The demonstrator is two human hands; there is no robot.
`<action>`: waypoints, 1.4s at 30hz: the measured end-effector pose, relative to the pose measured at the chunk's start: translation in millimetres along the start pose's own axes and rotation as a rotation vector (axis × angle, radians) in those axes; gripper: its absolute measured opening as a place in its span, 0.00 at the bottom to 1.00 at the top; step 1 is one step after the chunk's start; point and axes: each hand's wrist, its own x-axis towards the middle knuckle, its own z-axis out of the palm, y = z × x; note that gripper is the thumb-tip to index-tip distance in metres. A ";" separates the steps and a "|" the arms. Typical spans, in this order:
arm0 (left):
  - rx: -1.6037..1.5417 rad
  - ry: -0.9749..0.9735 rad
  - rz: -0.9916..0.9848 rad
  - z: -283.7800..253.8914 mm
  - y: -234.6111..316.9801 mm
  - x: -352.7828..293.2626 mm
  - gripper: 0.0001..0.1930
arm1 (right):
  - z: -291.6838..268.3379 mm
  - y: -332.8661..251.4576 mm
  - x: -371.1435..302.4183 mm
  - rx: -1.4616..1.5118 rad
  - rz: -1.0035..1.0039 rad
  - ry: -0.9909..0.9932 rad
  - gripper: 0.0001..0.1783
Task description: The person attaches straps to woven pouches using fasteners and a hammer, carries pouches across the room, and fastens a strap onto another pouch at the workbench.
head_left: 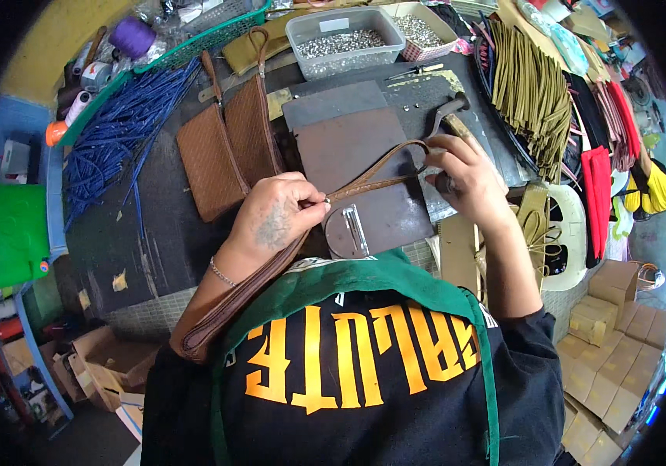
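Note:
Between my hands stretches a thin brown leather wrist strap (369, 185), bent into a long loop. My left hand (271, 213) pinches its near end, finger and thumb pressed together. At the loop's far end my right hand (465, 175) has its curled fingers on the strap. A brown leather pouch (248, 299), seen edge-on, hangs from the left hand along my forearm. Below the strap lies a dark brown board (395, 213) with a narrow silver metal piece (355, 229) on it. Beyond the right hand rests a hammer (457, 124) with a wooden handle.
Two woven brown pouches (209, 167) with straps lie left of the board. Blue strips (119, 144) are heaped farther left. A clear tub (341, 62) of small metal fittings stands at the back. Olive strips (527, 93) lie at right, cardboard boxes (620, 349) below them.

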 end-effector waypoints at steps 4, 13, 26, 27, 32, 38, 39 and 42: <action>-0.002 -0.002 0.010 1.3 -0.6 1.1 0.05 | -3.9 26.2 7.0 -0.085 -0.047 -0.180 0.13; 0.008 -0.016 0.007 1.2 0.4 0.6 0.05 | -3.2 35.0 10.7 0.982 0.605 -0.307 0.05; 0.053 0.079 0.085 10.4 -0.3 -2.3 0.05 | 5.8 26.7 -2.4 0.792 0.776 0.129 0.15; 0.062 0.077 0.069 10.0 0.5 -2.3 0.05 | 2.9 23.9 -4.3 1.097 0.749 0.206 0.16; 0.082 0.085 0.068 7.8 2.8 -2.7 0.05 | 13.0 -53.2 8.9 1.205 0.427 0.173 0.19; 0.093 0.070 0.043 8.1 2.6 -3.1 0.06 | 65.6 -64.8 19.9 0.902 0.256 0.110 0.20; 0.102 0.049 0.033 7.5 3.0 -2.9 0.07 | 72.7 -64.4 19.6 0.938 0.278 0.112 0.20; 0.125 0.022 0.016 5.6 2.7 -3.1 0.07 | 76.7 -63.3 20.7 0.967 0.291 0.091 0.20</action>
